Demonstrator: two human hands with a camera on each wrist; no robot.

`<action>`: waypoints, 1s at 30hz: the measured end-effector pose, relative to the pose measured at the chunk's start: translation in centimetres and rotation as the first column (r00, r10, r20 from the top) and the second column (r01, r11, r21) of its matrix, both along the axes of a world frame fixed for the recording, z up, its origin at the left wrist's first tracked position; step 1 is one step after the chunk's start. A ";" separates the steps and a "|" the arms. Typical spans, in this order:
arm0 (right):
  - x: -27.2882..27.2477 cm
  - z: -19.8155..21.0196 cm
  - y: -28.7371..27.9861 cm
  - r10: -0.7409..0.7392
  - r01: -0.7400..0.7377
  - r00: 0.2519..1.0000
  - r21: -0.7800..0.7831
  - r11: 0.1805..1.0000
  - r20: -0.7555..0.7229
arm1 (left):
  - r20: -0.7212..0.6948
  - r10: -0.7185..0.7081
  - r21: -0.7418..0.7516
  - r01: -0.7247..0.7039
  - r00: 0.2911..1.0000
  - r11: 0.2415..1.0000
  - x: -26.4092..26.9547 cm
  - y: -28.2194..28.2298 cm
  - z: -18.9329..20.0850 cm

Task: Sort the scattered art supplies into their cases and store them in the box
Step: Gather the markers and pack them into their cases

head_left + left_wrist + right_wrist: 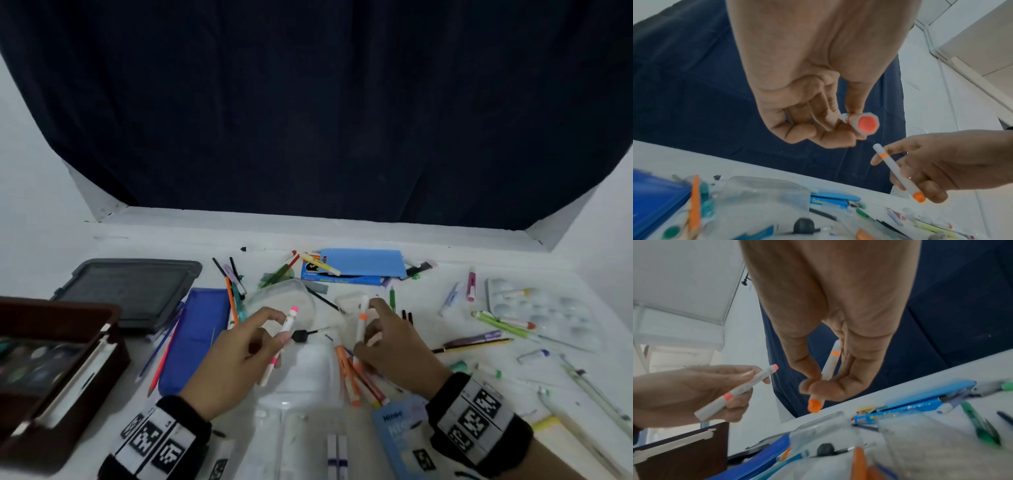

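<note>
Markers: pink marker (pixel 281 342) pinched in left hand (pixel 236 356), orange marker (pixel 361 327) pinched in right hand (pixel 390 346), both above clear case (pixel 301 373). Box (pixel 51 370) open, left. Risk: loose fingertip grip, marker drops into clutter beyond; similar colours, wrong case.

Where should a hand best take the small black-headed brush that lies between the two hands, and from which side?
Pinch the brush at its thin handle, coming from above on its right, far end. The handle lies flat and points away to the right; the bulky black head sits close to the left hand.
</note>
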State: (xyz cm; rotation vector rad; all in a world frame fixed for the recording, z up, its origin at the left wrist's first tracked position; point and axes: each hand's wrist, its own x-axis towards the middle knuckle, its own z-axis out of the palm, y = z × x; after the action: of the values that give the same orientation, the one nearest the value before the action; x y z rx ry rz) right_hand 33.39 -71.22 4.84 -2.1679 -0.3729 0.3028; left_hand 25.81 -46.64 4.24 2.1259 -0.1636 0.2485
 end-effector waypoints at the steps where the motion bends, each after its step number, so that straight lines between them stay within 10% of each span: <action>1: -1.4 0.0 -0.1 0.013 -0.011 0.999 0.045 0.999 -0.050 | -0.024 -0.028 0.000 0.028 0.999 1.000 -1.1 0.0 -0.4; 18: -10.4 -5.3 0.6 0.268 -0.271 0.937 0.021 0.962 -0.222 | -0.437 -0.146 -0.097 0.114 0.888 0.989 -7.8 -1.3 -5.4; 30: -10.5 -6.3 0.6 0.282 -0.280 0.959 -0.240 0.929 -0.027 | -0.571 -0.175 0.029 0.233 0.802 0.972 -6.2 -4.0 -5.6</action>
State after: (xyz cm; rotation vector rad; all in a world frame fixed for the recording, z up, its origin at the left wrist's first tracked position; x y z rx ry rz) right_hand 22.88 -70.63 -1.45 -2.3540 -0.6857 0.5233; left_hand 19.63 -50.68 -1.34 2.1637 -0.0523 -0.5356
